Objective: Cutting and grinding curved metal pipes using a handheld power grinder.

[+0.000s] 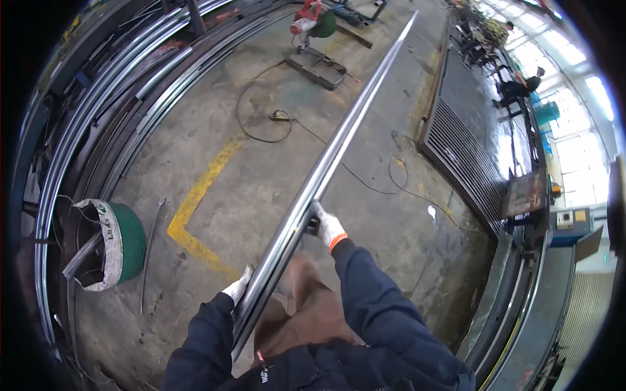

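Observation:
Long shiny metal tubes (332, 145) lie side by side in my hands and slant from my lap up toward the far right. My left hand (239, 285), in a white work glove, grips the tubes from their left side near my body. Farther along, my right hand (328, 226), gloved in white with an orange cuff, is closed on them from the right. Part of the fingers of both hands is hidden by the metal. Beneath the near end are my brown-clad legs (306, 306).
At left, a green-and-white sack (127, 241) holds metal pieces, beside a thin rod (151, 254) and racked tubes (72, 140). A red cut-off saw (306, 26) stands ahead; cables (365, 186) cross the floor. Right stands a ribbed steel table (463, 140); a person (521, 88) is beyond.

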`<state>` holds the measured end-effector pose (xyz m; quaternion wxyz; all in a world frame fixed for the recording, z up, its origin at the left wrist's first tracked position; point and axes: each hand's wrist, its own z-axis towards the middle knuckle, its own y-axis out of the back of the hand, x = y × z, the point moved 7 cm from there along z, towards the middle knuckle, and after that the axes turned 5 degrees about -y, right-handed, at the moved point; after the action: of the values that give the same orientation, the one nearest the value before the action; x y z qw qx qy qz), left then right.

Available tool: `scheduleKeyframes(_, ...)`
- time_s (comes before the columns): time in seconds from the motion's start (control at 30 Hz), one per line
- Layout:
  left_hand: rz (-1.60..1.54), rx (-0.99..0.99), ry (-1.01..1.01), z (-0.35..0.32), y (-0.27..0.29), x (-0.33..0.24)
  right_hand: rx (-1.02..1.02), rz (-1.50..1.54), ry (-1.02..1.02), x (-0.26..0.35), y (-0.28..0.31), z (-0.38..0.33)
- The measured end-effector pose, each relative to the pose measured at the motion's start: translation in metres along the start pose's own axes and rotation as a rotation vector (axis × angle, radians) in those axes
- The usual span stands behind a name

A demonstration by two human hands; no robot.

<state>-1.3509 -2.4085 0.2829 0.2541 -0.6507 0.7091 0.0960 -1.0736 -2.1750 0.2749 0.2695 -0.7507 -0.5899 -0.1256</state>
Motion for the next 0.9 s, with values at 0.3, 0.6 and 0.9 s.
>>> scheduleKeyframes(0.3,0.252,-0.039,0.294,-0.038,0.075,-0.058,0.048,-0.037,0.059,0.188,-0.015,0.168)
scheduleKeyframes(0.6,0.152,-0.143,0.176,-0.062,0.095,-0.043,0.049,-0.155,0.19,0.189,-0.045,0.196)
scheduleKeyframes(0.9,0.184,-0.259,0.165,-0.089,0.146,0.024,0.045,0.152,0.131,0.136,-0.1,0.181)
